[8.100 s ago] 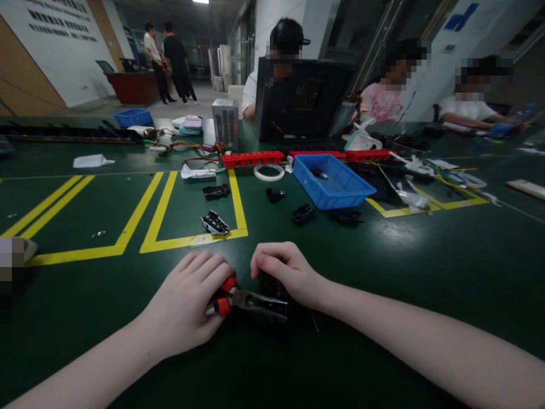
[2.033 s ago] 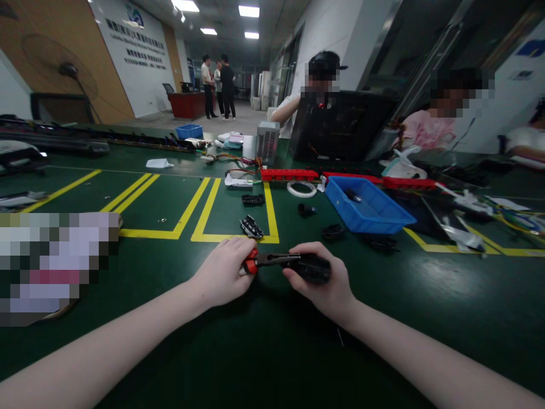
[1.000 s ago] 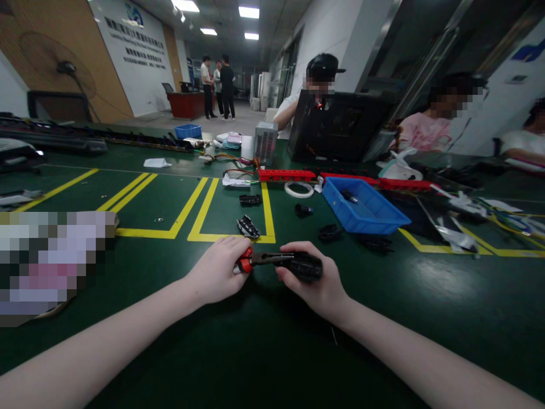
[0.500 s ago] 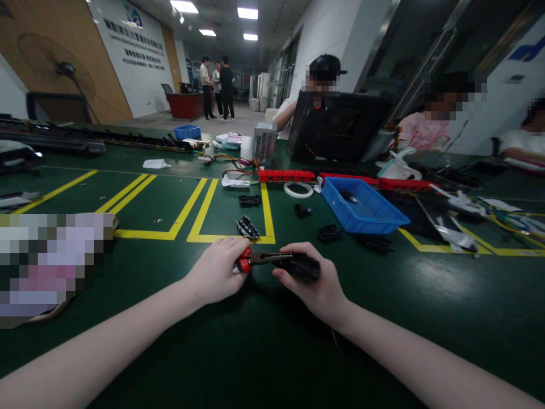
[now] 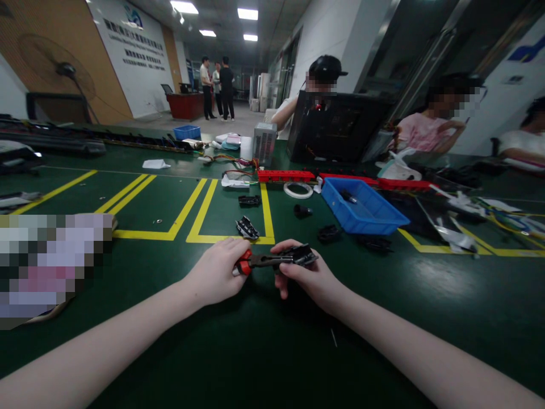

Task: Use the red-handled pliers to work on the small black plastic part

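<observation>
Your left hand [image 5: 221, 270] is closed around the red-handled pliers [image 5: 261, 261], left of the blue bin [image 5: 375, 223] and nearer to you than it. Your right hand [image 5: 315, 281] grasps a black part [image 5: 305, 255], likewise left of the bin and on its near side. The pliers' tips reach this part; you cannot tell from this view whether they clamp it. On the green surface [image 5: 213, 363], a black cylinder [image 5: 303, 211] and a white ring [image 5: 286, 192] lie near the bin, to its left.
</observation>
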Tool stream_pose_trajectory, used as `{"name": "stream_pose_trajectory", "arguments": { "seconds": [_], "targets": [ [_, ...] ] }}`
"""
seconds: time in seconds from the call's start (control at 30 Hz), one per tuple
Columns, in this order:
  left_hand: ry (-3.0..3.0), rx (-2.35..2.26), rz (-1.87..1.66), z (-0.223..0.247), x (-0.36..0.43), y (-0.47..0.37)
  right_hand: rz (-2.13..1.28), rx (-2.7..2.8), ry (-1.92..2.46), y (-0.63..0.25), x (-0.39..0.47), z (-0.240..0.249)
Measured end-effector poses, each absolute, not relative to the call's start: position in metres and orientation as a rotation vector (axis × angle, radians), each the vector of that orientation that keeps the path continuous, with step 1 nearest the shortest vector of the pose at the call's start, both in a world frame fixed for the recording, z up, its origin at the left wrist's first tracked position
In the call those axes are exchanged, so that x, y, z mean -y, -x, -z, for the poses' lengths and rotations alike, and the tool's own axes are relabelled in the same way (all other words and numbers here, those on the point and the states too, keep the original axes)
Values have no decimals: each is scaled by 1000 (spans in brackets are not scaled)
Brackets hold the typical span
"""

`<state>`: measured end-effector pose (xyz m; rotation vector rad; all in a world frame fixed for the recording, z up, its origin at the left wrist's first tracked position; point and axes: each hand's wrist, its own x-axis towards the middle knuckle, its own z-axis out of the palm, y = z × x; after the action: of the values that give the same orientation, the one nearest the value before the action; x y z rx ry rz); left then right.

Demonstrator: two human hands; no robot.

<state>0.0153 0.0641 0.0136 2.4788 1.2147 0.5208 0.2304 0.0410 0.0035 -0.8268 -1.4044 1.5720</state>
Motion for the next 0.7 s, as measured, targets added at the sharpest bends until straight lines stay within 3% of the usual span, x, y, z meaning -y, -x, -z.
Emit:
{"name": "stream_pose_trajectory", "arguments": {
  "seconds": [0.33, 0.7],
  "targets": [
    [-2442, -1211, -564, -12, -64, -14, -900, 1714, 1057, -232, -25, -14],
    [-2376, -1222, -595, -12, -64, -13, -1193, 1683, 831, -238, -23, -10]
  ]
}}
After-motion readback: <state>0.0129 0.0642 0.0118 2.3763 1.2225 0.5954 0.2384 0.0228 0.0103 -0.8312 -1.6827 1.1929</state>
